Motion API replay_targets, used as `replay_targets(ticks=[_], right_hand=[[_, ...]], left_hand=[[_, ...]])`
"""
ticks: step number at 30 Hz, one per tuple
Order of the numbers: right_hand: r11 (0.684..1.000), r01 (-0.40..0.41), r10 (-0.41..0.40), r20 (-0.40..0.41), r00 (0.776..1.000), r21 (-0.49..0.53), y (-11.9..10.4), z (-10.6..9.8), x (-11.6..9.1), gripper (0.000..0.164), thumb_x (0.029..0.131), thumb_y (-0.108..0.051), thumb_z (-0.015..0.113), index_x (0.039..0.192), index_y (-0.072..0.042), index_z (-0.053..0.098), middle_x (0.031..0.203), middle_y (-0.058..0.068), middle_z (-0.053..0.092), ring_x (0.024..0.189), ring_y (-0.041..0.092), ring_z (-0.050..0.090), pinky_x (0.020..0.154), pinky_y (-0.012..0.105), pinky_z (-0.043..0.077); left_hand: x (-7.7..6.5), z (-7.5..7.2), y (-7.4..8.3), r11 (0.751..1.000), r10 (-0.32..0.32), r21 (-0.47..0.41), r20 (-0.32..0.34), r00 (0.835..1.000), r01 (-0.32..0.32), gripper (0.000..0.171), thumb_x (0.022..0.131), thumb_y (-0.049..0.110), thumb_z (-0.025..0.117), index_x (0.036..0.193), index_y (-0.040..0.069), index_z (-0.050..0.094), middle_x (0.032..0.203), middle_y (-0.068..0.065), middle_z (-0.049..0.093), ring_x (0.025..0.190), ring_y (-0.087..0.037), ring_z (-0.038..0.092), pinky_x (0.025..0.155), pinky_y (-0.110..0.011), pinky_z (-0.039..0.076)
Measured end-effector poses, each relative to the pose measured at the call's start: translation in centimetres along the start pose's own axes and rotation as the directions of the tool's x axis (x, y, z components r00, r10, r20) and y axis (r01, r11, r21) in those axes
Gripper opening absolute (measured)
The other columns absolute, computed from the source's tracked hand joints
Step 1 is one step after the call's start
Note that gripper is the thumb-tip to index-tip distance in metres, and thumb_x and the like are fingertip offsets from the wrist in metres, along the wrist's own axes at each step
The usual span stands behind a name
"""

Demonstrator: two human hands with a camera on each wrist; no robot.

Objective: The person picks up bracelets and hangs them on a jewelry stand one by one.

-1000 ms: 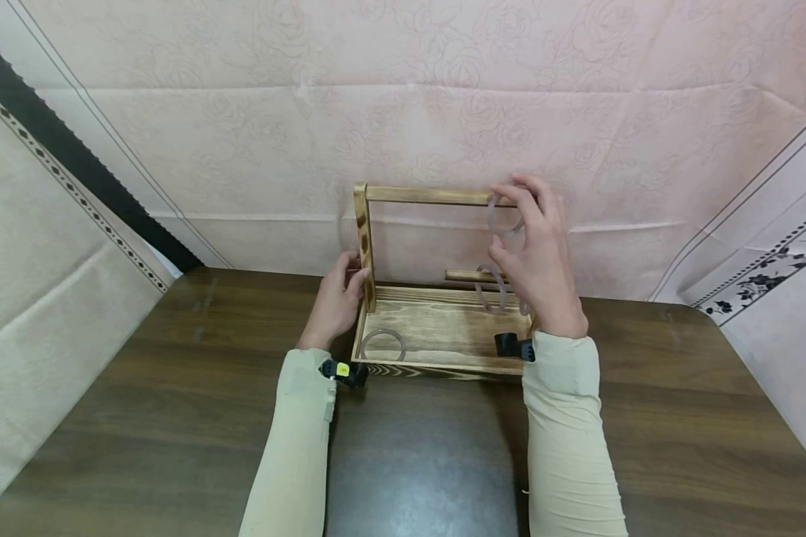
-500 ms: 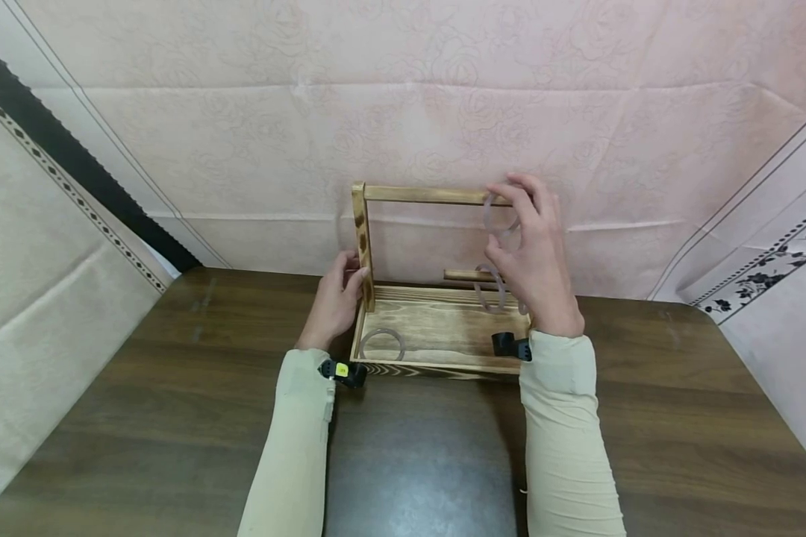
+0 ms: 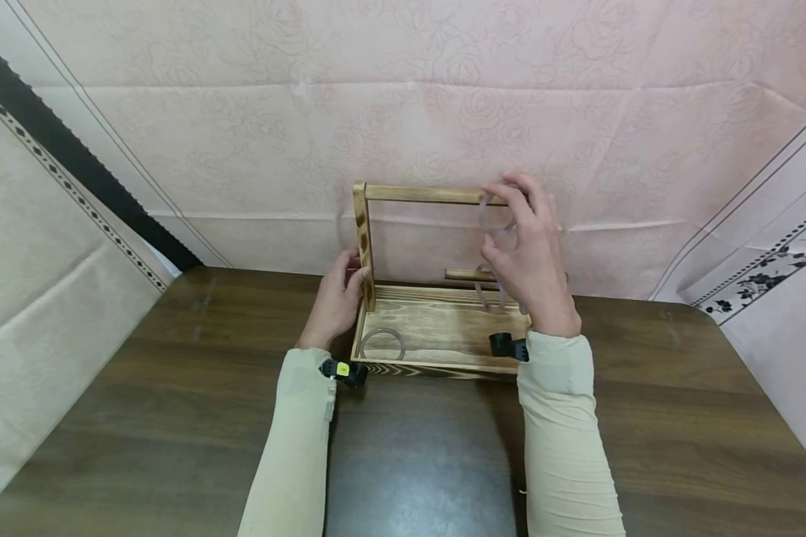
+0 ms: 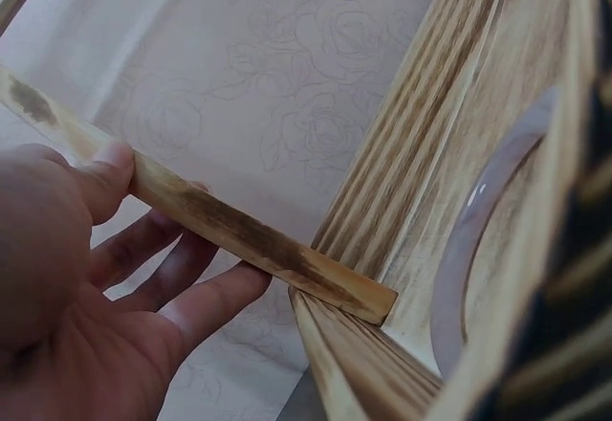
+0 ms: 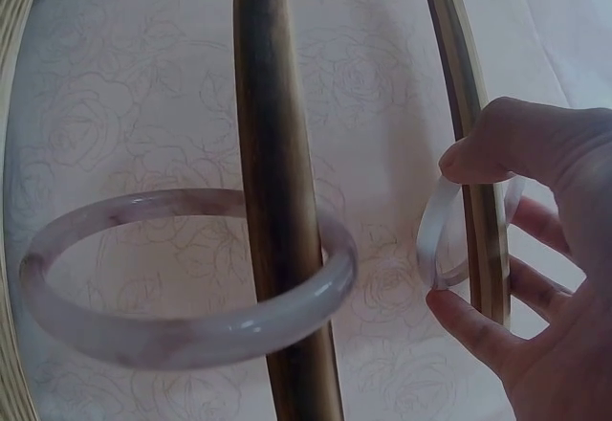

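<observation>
A wooden bangle rack (image 3: 364, 239) with a tray base stands on the table. My left hand (image 3: 336, 302) grips its left post, thumb on one side and fingers on the other. Up at the top bar (image 3: 423, 195), my right hand (image 3: 533, 257) pinches a pale, translucent bangle (image 5: 437, 234) between thumb and fingertip; the bangle encircles that bar. Another bangle (image 5: 143, 343), whitish with mauve patches, hangs around the short lower bar (image 5: 277, 153). A third bangle (image 4: 469, 230) lies in the tray's front left corner. My right hand hides the rack's right post in the head view.
The dark brown table (image 3: 175, 418) extends to both sides of the rack. Right behind the rack rises a pink, rose-patterned cloth (image 3: 275, 149). Wrist cameras sit on both sleeves, the right one (image 3: 504, 345) above the tray.
My right hand has slid slightly left along the top bar, carrying the pinched bangle with it. The left hand keeps its hold on the post.
</observation>
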State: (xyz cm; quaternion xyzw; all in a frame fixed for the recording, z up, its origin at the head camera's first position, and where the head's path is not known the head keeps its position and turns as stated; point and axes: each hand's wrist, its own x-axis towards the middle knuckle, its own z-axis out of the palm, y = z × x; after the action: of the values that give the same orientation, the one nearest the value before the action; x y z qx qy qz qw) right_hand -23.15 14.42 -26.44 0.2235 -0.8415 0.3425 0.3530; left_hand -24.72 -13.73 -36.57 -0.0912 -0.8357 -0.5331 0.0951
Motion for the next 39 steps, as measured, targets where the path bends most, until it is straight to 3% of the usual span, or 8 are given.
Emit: replay_targets(ticks=[16,39], right_hand=[[1.0,0.006,-0.006,0.004,1.0,0.004,-0.1,0.6,0.0,0.063,0.08,0.012,0.072,0.136,-0.014,0.061,0.149,0.01,0.046,0.137,0.031,0.04,0.108,0.051,0.042],[0.999,0.039,-0.039,0.04,0.998,-0.002,-1.0,1.6,0.4,0.06,0.081,0.008,0.072,0.136,-0.014,0.061,0.15,0.01,0.046,0.131,0.033,0.042,0.096,0.046,0.047]], left_hand=[[0.2,0.0,-0.2,1.0,0.002,0.004,0.006,1.0,-0.002,0.032,0.109,0.019,0.047,0.139,0.008,0.049,0.132,-0.017,0.058,0.122,-0.031,0.06,0.097,-0.049,0.057],[0.1,0.0,-0.2,1.0,-0.001,0.007,0.007,1.0,0.001,0.03,0.109,0.019,0.047,0.137,0.009,0.05,0.13,-0.016,0.059,0.118,-0.03,0.061,0.096,-0.048,0.056]])
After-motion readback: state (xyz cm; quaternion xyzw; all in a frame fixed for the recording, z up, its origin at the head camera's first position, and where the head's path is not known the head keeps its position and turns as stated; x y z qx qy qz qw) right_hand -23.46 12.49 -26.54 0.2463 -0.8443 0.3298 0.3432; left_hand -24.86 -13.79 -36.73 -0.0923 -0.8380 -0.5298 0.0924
